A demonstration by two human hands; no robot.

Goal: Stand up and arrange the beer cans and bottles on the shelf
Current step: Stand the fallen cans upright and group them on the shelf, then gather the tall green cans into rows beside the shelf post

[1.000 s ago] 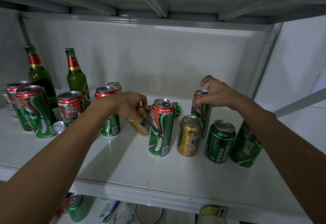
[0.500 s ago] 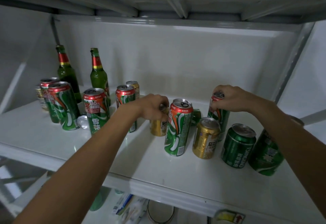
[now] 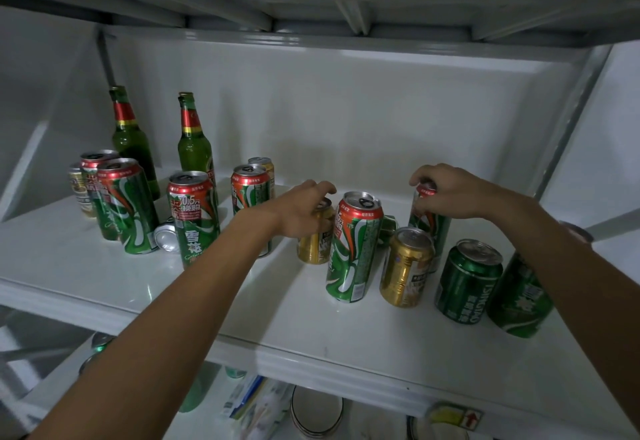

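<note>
Since a second ago, small gold can [image 3: 314,238] has gone from tilted to upright under my left hand [image 3: 300,207], whose fingers [image 3: 323,187] are clenched over its top. Head view, white shelf [image 3: 242,304]: my right hand [image 3: 446,193] grasps the rim of a tall red-topped green can [image 3: 429,228] at the back right. Between the hands stands another tall green can [image 3: 353,249]; behind it, a green can lying down [image 3: 389,228]. To the right: gold can [image 3: 405,268], dark green can [image 3: 465,283], and a leaning green can [image 3: 516,301] partly hidden by my forearm. Left group: two green bottles [image 3: 194,145] upright at the back, several tall cans, one silver-ended can on its side [image 3: 166,237].
</note>
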